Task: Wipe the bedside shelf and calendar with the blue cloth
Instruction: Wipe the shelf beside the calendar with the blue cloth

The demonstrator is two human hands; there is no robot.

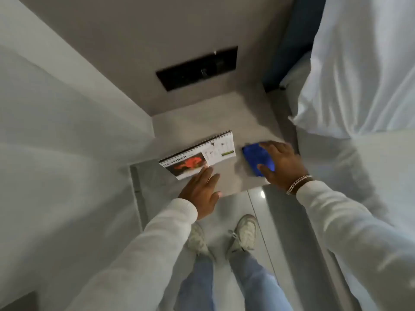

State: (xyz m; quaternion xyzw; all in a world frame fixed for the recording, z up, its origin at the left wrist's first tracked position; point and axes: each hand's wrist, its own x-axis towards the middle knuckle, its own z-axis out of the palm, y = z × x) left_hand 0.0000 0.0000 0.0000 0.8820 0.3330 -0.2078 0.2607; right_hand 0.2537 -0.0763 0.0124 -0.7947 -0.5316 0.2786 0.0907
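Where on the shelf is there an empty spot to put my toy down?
The back of the shelf, between the calendar and the wall with the black panel, is bare. The front is crowded: the left hand by the calendar, the right hand pressing the blue cloth.

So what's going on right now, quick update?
Right hand flat on blue cloth, pressing it on shelf. Left hand open, fingertips at calendar. Nothing blocking.

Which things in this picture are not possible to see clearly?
Head view:
- Calendar: small print unreadable, too small and blurred.
- Blue cloth: its right part is hidden under the right hand.
- Black wall panel: details too dark.
- Shelf: near left corner covered by the left hand.
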